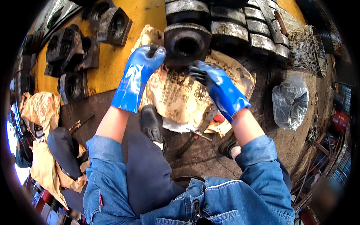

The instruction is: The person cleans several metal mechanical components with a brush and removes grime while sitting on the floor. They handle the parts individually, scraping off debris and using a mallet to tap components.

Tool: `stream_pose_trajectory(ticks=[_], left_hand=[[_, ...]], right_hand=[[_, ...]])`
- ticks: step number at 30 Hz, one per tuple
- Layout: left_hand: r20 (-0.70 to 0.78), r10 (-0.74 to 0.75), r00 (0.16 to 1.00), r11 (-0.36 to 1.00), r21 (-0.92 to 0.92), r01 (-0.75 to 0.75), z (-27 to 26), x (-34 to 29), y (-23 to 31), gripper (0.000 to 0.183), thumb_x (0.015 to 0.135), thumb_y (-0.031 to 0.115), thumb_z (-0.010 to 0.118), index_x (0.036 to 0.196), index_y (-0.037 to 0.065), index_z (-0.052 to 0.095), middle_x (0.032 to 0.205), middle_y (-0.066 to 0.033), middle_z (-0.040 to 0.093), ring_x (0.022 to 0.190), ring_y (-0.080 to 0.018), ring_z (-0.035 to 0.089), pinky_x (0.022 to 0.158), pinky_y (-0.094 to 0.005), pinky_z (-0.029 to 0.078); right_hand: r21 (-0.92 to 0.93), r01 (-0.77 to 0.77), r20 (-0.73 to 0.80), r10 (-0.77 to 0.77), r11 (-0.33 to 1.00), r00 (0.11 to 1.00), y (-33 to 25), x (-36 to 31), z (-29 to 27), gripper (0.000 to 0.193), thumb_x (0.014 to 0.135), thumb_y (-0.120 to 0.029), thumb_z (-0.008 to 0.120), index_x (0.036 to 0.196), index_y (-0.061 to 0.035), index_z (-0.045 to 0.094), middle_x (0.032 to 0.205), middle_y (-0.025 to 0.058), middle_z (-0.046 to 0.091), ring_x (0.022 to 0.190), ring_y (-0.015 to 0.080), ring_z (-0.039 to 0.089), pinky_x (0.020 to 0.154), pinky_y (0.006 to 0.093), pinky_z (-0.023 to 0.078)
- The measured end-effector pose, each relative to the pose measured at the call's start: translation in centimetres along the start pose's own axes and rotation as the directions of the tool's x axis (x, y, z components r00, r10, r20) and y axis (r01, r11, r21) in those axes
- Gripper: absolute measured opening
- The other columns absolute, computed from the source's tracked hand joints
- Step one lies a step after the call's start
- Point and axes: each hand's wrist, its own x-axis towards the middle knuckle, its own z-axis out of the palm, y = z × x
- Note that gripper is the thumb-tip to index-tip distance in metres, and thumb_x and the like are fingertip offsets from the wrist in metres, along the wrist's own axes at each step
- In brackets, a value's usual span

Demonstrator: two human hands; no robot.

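Observation:
Both my hands wear blue rubber gloves. My left hand (146, 60) is beside the left edge of a greasy dark metal block (204, 37) with a round hole through it. Its fingers are curved, with a dark gap between them and the thumb; no object shows in it. Below the block's lower right edge is my right hand (215, 77), fingers pointing left. Its fingertips are blackened and smeared by motion, so what they hold, if anything, is unclear. Under both hands lies a stained brown paper sack (172, 99), spread out before my shoes.
Stacked thick round metal pieces (229, 30) stand at the back right. Several holed metal blocks (114, 27) rest on a yellow surface (103, 56) at left. A clear plastic bag (290, 103) sits right. A metal rod tool (198, 134) lies near my feet. Brown paper (43, 110) is at left.

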Motion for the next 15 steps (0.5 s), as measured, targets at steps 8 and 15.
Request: stream_pose_trajectory(ticks=[8,15], left_hand=[[0.197,-0.117,0.973,0.991,-0.042,0.128,2.5,-4.0,1.0,0.037,0.091,0.033,0.069,0.106,-0.001,0.072,0.090,-0.0075,0.073,0.084,-0.0124,0.064,0.080,-0.0287,0.051],[0.383,-0.069,0.921,0.985,0.175,0.001,6.1,-5.1,3.6,0.038,0.088,0.034,0.069,0.108,0.002,0.072,0.096,-0.0140,0.074,0.088,-0.0206,0.071,0.082,-0.0334,0.054]], right_hand=[[-0.653,-0.347,-0.551,-0.108,0.674,0.828,1.7,-9.3,-15.0,0.031,0.086,-0.027,0.076,0.100,-0.0012,0.071,0.086,0.0021,0.069,0.071,0.0110,0.060,0.065,0.0284,0.048],[-0.796,-0.507,-0.487,0.146,0.330,0.861,8.2,-14.9,-15.0,0.050,0.085,-0.040,0.072,0.113,0.0019,0.069,0.095,0.0127,0.073,0.086,0.0223,0.066,0.079,0.0371,0.052]])
